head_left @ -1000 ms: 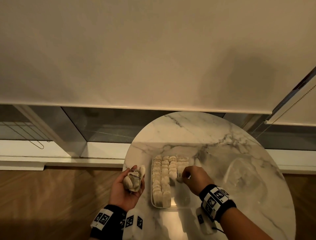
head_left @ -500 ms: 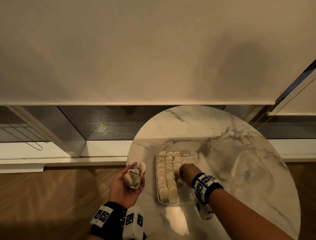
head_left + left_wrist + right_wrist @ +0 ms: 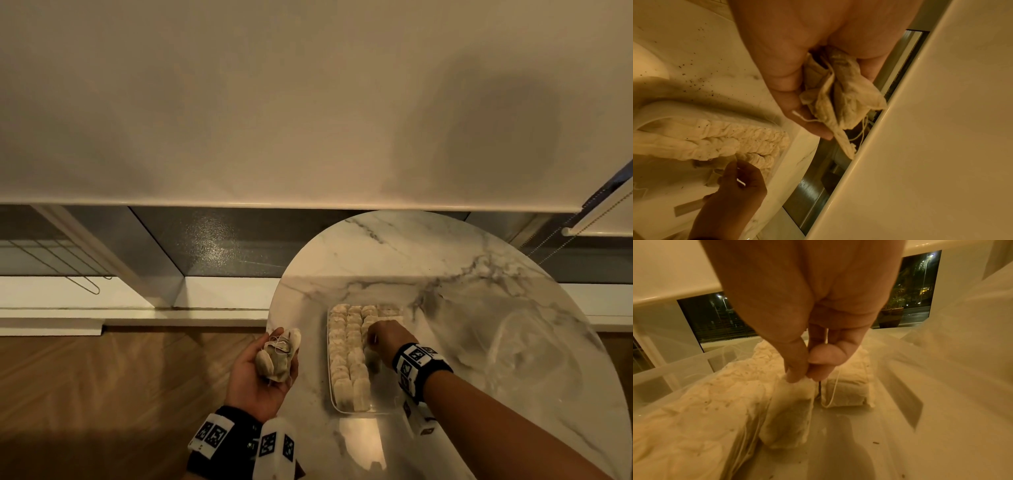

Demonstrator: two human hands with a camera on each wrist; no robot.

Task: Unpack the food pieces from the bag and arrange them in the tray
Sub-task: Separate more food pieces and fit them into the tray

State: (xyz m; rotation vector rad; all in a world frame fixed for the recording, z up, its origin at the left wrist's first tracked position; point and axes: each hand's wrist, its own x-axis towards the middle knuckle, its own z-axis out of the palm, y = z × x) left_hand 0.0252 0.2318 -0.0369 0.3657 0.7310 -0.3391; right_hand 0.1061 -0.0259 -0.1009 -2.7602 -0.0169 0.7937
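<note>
nearest me, my left hand point(image 3: 262, 373) cups a small bunch of tea bags point(image 3: 278, 356), fingers curled round them, off the worktop's point(image 3: 445, 260) left edge. past it, my right hand point(image 3: 388, 339) pinches the top of one tea bag point(image 3: 789, 415) and stands it inside the clear tray point(image 3: 387, 401), beside the packed rows point(image 3: 346, 346) along the tray's left side.
</note>
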